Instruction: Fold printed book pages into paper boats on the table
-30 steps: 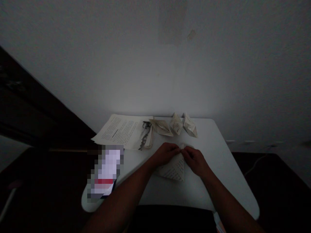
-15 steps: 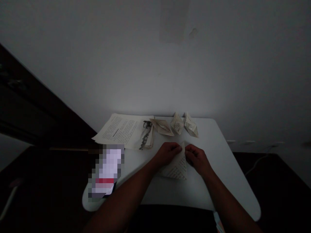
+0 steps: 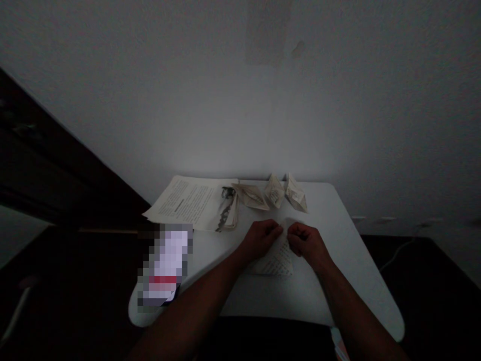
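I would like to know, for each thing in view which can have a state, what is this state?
Printed sheet: folded, partly covered by the left hand
Left hand: fingers closed on the sheet
Right hand: fingers curled by the sheet's edge; contact unclear
Left paper shape: folded
Middle paper shape: folded
Right paper shape: folded
Printed pages: stacked, lying unfolded
Phone: screen lit, content pixelated

On table (image 3: 270, 298): phone (image 3: 171, 255) before book (image 3: 188, 203), paper boats (image 3: 274, 193) right, folded sheet (image 3: 278, 264) before boats.
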A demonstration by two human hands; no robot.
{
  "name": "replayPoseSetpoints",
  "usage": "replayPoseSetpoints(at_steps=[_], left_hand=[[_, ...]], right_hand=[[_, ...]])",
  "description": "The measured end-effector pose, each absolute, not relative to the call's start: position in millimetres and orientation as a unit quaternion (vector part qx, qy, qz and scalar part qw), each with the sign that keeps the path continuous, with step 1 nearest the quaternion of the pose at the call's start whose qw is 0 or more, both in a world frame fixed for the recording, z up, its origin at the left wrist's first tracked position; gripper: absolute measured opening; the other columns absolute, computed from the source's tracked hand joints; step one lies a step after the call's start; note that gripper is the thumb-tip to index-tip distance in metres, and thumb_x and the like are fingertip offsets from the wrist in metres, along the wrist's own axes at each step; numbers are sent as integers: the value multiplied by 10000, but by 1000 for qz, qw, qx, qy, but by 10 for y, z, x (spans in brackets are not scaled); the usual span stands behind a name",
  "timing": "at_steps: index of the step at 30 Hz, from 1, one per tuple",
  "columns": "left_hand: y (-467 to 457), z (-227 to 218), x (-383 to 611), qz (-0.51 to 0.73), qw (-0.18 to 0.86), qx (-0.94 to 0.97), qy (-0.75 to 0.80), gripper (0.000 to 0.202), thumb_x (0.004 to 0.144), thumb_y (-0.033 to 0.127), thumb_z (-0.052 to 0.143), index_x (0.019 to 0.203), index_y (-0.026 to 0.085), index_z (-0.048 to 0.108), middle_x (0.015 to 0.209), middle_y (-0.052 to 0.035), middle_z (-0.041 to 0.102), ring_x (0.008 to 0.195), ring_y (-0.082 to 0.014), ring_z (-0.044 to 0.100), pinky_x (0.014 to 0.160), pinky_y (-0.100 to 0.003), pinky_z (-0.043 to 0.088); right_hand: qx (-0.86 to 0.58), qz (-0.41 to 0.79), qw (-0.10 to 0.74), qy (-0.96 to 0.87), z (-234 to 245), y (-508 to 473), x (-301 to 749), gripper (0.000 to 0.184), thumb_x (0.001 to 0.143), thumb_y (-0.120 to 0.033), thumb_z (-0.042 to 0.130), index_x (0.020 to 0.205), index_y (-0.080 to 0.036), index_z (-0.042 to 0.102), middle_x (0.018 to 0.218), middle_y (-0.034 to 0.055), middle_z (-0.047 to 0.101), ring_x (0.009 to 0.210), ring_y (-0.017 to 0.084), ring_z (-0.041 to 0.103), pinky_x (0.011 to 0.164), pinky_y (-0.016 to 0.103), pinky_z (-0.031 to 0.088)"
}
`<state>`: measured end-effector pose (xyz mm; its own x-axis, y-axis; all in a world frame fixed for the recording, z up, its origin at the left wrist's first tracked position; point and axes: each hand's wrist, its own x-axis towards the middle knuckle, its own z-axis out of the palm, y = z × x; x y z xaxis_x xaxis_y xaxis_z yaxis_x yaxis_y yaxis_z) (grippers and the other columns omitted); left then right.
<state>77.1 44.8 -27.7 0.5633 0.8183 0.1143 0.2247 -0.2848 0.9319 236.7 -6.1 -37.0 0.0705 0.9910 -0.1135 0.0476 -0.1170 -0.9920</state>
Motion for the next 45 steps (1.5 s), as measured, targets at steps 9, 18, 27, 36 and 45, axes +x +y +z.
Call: replayPoseSetpoints(at_steps=[9, 18, 27, 36, 45], left_hand=[[430, -264, 802, 285, 490, 750, 340, 286, 823, 365, 459, 647, 146, 512, 576, 50, 412, 571, -87, 371, 553, -211, 302], [410, -233, 785, 251, 504, 770, 301, 299, 826, 355, 451, 641, 132, 522, 570, 43, 407, 562, -83, 369, 519, -200, 291], [421, -258, 784, 247, 505, 773, 293, 295, 828, 354, 455, 630, 140, 500, 564, 50, 384, 557, -80, 354, 528, -208, 281], [467, -288, 792, 372, 546, 643, 387, 297, 796, 417, 490, 689, 142, 526, 628, 27, 457, 600, -102, 418, 563, -221, 344], [472, -267, 773, 436, 517, 608, 416, 286, 821, 401, 474, 744, 136, 549, 664, 22, 503, 634, -104, 448, 599, -218, 371]], right_hand=[[-572, 483, 488, -448, -378, -48, 2367, 94, 623, -210, 565, 579, -187, 485, 382, -88, 388, 336, 58, 306, 348, 197, 212], [-558, 497, 529, -403, -344, -48, 2343, 139, 606, -225, 586, 560, -193, 459, 375, -95, 360, 330, 51, 294, 341, 193, 208], [-510, 525, 571, -371, -442, -33, 2390, 146, 675, -276, 631, 697, -178, 525, 397, -92, 394, 334, 52, 293, 353, 201, 209], [-512, 513, 507, -466, -388, -71, 2405, 247, 764, -403, 583, 721, -160, 571, 429, -63, 426, 370, 70, 340, 383, 219, 251], [-587, 491, 425, -484, -368, -109, 2379, 280, 676, -440, 667, 660, -169, 598, 507, -50, 479, 428, 75, 422, 378, 200, 382]])
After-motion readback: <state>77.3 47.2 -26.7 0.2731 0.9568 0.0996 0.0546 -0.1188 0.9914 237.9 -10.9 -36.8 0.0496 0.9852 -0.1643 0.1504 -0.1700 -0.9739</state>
